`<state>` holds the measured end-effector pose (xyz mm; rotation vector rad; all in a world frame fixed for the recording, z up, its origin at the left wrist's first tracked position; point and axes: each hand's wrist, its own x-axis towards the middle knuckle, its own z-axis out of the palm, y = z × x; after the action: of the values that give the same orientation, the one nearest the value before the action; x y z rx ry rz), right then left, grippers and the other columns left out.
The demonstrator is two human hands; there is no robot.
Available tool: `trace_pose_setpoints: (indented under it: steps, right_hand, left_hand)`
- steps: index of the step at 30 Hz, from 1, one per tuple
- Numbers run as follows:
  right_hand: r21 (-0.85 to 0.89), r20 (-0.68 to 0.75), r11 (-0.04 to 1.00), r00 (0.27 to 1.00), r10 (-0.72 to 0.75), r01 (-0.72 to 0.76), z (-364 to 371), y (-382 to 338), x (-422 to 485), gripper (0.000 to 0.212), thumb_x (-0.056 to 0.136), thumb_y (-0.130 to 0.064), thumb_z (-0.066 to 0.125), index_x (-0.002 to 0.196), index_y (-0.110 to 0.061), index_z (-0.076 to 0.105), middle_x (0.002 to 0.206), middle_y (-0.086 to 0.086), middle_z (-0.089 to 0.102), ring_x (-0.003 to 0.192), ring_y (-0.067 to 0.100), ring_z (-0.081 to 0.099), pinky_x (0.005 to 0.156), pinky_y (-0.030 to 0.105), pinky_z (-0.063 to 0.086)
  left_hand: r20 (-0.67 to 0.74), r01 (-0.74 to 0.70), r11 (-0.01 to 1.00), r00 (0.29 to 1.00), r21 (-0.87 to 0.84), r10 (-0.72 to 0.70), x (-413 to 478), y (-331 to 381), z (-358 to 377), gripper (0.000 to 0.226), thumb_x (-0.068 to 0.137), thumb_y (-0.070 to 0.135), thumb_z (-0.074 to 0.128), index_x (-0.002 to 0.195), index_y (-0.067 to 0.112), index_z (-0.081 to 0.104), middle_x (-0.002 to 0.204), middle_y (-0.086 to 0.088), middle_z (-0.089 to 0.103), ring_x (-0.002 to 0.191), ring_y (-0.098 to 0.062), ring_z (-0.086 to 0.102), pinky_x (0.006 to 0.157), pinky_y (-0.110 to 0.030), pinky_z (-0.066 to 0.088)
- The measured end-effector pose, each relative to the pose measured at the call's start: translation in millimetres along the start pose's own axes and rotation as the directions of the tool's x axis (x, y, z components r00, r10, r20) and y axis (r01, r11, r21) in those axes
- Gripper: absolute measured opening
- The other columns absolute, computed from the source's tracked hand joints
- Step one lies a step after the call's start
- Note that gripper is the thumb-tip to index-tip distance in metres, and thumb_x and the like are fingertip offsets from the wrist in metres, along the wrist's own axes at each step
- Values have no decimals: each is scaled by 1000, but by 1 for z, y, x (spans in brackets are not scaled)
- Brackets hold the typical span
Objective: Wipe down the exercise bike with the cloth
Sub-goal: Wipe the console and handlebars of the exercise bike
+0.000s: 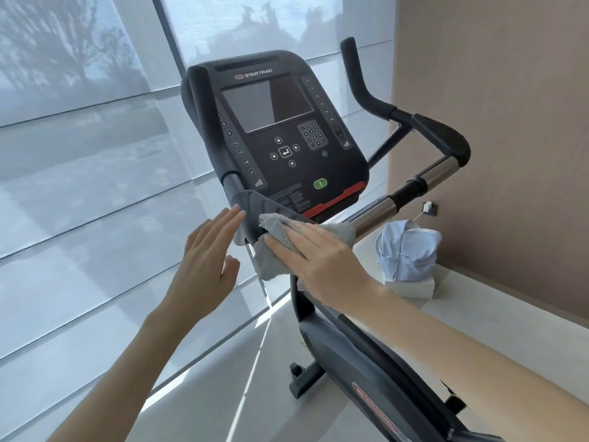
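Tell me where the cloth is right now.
In the head view, the grey cloth sits centre frame under the right hand, pressed against the ledge below the console, beside the left hand.

Bright, lit by soft daylight through the sheer blinds point(79, 186) ahead and to the left. Washed out and hazy beyond that fabric. Streaked with thin sun lines across the floor point(255, 362) under the bike point(366, 355). Marked by a pale reflection over the left part of the screen point(267, 103) and highlights along the chrome bar point(436, 173). Softly and evenly shaded on the wall point(510, 122). Bent by wide-angle curvature toward the borders; mostly sharp, slightly soft at the lower corners.
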<state>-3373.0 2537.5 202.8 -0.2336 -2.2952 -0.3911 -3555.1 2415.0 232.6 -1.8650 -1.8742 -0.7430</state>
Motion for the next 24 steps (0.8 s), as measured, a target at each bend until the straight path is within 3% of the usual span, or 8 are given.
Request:
trace_pose_setpoints:
  steps: [4, 6, 8, 11, 14, 17, 20, 24]
  right_hand:
    - [48, 13, 999, 1000, 11, -12, -11, 21, -29, 50, 82, -3, 51, 132, -8, 51, 129, 15, 57, 117, 30, 56, 99, 42, 46]
    - [68, 23, 994, 996, 83, -85, -19, 33, -40, 53, 77, 3, 61, 129, -6, 54, 124, 15, 60, 111, 30, 60, 96, 41, 48]
    - [200, 50, 949, 970, 239, -244, -27, 47, -43, 56, 75, 6, 69, 128, -4, 54, 121, 17, 61, 109, 33, 61, 94, 40, 47]
    - [468, 78, 795, 913, 399, -387, -40, 59, -31, 47, 89, 1, 56, 134, -7, 48, 131, 13, 55, 120, 28, 53, 101, 36, 44]
    - [485, 99, 816, 947, 306, -314, -35, 41, -1, 45, 93, -10, 53, 138, -12, 44, 137, 9, 50, 126, 22, 47, 102, 32, 42]
    - [395, 76, 893, 977, 200, -214, -23, 25, 32, 45, 92, -15, 56, 136, -12, 47, 137, 11, 50, 124, 26, 49, 100, 37, 45]
    - [402, 72, 897, 983, 169, -183, -12, 25, 72, 46, 94, -18, 54, 137, -8, 44, 140, 13, 46, 131, 27, 42, 110, 41, 33]
    - [403, 388, 871, 914, 116, -281, 11, 22, 109, 41, 98, -29, 44, 137, -19, 44, 138, 5, 47, 125, 25, 44, 102, 44, 37]
  left_hand:
    - [42, -43, 998, 998, 51, 41, -1, 3, 7, 69, 78, -13, 57, 141, 6, 39, 148, -7, 38, 139, -19, 29, 115, -41, 19]
    - [59, -45, 996, 997, 80, 40, -3, 5, 7, 69, 77, -12, 59, 141, 5, 40, 147, -8, 39, 139, -22, 31, 114, -45, 21]
    - [62, -39, 995, 998, 94, 33, -4, 7, 7, 69, 77, -11, 60, 141, 5, 40, 148, -8, 39, 139, -23, 31, 114, -47, 21]
    - [71, -33, 994, 997, 101, 26, -3, 9, 7, 70, 75, -11, 61, 140, 5, 41, 147, -10, 40, 138, -26, 33, 113, -50, 24]
    - [46, -12, 994, 999, 105, 7, -2, 8, 6, 74, 71, -15, 59, 140, 4, 41, 146, -10, 40, 139, -25, 31, 113, -50, 25]
    - [-7, 31, 995, 1000, 91, -30, 1, 1, -1, 81, 68, -16, 51, 143, 6, 35, 150, -7, 34, 142, -19, 23, 116, -40, 18]
    - [-34, 44, 994, 999, 98, -40, 5, -5, -8, 81, 67, -12, 48, 144, 5, 31, 151, -9, 32, 142, -19, 21, 116, -37, 16]
    - [-23, 62, 991, 998, 115, -60, 7, -14, -12, 78, 67, -13, 53, 141, -2, 34, 149, -15, 34, 140, -26, 25, 114, -45, 24]
